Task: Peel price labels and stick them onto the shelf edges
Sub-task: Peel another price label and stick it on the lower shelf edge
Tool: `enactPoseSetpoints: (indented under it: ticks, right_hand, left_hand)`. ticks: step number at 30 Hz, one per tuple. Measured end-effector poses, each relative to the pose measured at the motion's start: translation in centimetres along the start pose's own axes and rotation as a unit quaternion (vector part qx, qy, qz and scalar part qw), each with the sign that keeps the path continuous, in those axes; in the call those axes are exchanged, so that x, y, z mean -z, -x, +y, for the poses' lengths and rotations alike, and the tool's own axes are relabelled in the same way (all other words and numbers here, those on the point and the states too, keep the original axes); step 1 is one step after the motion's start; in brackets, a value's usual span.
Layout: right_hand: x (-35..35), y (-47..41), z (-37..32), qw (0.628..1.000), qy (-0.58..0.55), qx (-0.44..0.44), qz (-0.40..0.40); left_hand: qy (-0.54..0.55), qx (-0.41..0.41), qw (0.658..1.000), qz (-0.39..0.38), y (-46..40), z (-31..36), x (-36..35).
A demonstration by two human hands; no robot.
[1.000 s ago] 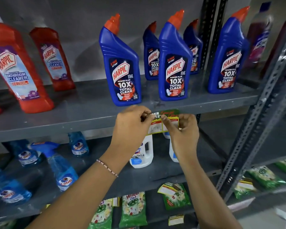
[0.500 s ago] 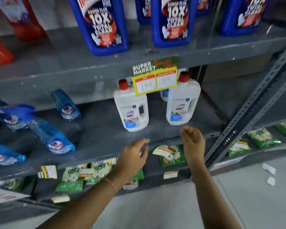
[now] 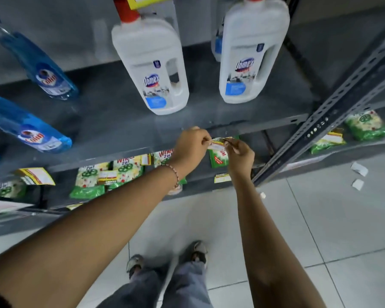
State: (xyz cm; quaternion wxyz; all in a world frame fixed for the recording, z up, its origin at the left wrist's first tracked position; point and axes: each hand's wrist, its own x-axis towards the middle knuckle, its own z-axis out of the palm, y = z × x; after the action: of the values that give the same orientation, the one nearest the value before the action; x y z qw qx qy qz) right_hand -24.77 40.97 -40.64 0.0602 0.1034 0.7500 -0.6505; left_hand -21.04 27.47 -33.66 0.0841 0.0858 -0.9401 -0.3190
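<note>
A grey metal shelf rack [image 3: 125, 130] fills most of the view, its slotted upright post [image 3: 333, 121] slanting down on the right to a pale tiled floor [image 3: 320, 230]. On the middle shelf stand two white jugs with red caps, one to the left [image 3: 151, 67] and one to the right [image 3: 251, 52], well apart from each other; two blue spray bottles, an upper one [image 3: 42, 70] and a lower one [image 3: 29, 132], stand at the far left of the same shelf. Below it, a lower shelf holds a spread of green and white detergent packets [image 3: 111, 174], with more packets [image 3: 367, 125] on the far side of the post. Both bare forearms reach up from the bottom of the frame and meet at the front edge of the middle shelf. The left hand [image 3: 191, 147], with a beaded bracelet [image 3: 175, 174] at its wrist, and the right hand [image 3: 240, 154] each pinch one end of a small price label [image 3: 217, 144], the left grip on its left end and the right grip on its right end, fingertips pressed together on the paper. The label sits between the hands, just below the shelf edge and in front of a green packet [image 3: 218, 156]; whether it touches the edge cannot be told. A yellow label [image 3: 37, 176] hangs at the left of the lower shelf, another [image 3: 222, 178] sits on its edge under the right wrist. Small white paper scraps [image 3: 359, 168] lie on the floor at the right. Two shoes [image 3: 199, 252] show at the bottom.
</note>
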Motion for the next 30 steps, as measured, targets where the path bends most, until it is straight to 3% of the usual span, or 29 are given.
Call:
enactPoseSetpoints:
  ticks: [6,13,19,25,30]
  right_hand:
    - [1.7,-0.2,-0.3,0.998,-0.047,0.033,0.004]
    - [2.4,-0.9,-1.5,0.987,0.064,0.143,-0.035]
    - [2.0,-1.8,-1.7,0.974,0.109,0.198,-0.031]
    - [1.4,-1.9,-1.8,0.973,0.124,0.196,0.023]
    - [1.8,-1.7,-1.4,0.982,0.103,0.137,0.082]
  left_hand:
    - [0.091,0.063,0.992,0.056,1.7,-1.1,-1.5]
    - [0.181,0.123,0.965,0.147,3.3,-1.9,-2.9]
    - [0.219,0.189,0.946,0.145,2.7,-2.2,-3.0]
    - [0.194,0.211,0.947,0.143,2.2,-2.3,-2.5]
    - [0.204,0.234,0.941,0.133,2.8,-2.7,-2.0]
